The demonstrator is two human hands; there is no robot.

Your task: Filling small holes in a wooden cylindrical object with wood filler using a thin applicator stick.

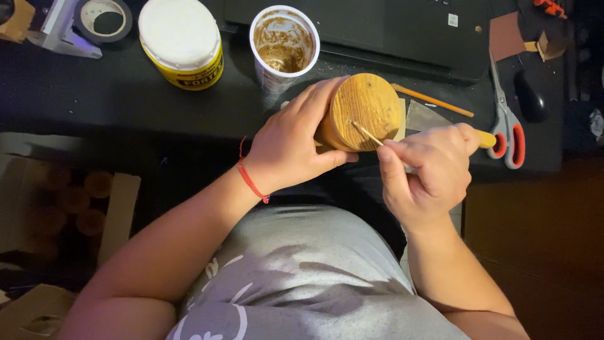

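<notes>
Left hand [286,148] is gripping the round wooden piece [363,111] tilted up over the lap so its flat face shows, while the right hand [428,170] is pinching a thin brush [371,135] against it, paint cup [283,44] sitting close behind.

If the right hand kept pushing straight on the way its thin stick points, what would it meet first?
The right hand aims its thin stick up-left at the round wooden piece held by the left hand. The tip already appears to touch the wood's flat face, so that comes first.
</notes>
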